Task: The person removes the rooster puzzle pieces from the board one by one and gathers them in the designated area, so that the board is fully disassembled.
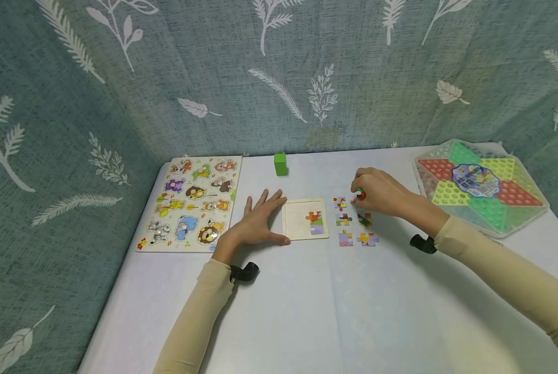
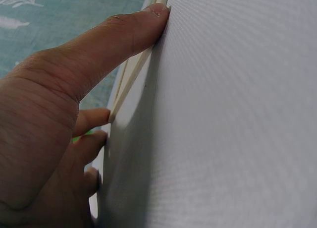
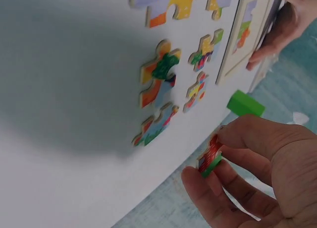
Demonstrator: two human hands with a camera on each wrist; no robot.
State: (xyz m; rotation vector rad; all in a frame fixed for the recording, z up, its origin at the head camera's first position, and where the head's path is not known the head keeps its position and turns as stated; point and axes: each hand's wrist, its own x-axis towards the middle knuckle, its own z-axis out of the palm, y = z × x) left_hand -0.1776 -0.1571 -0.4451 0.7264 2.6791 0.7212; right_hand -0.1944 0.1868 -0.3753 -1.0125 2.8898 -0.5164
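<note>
My left hand (image 1: 256, 221) lies spread on the left side of a small wooden puzzle tray (image 1: 295, 221). Its thumb (image 2: 133, 32) touches the tray's near edge in the left wrist view, and a fingertip meets the frame. Inside the tray, joined puzzle pieces (image 1: 316, 228) fill part of the right side. Over the loose pieces, my right hand (image 1: 381, 192) pinches a red and green puzzle piece (image 3: 210, 156) between thumb and fingers, lifted off the table. Several loose puzzle pieces (image 1: 345, 238) lie in two columns right of the tray; one by the right hand is partly hidden in the head view.
An animal peg board (image 1: 194, 205) lies on the left. Behind the tray stands a green block (image 1: 281, 164). A hexagonal Chinese checkers board (image 1: 481, 184) in a clear case sits at the right. Patterned green cloth (image 1: 288, 78) hangs along the white table's back and left.
</note>
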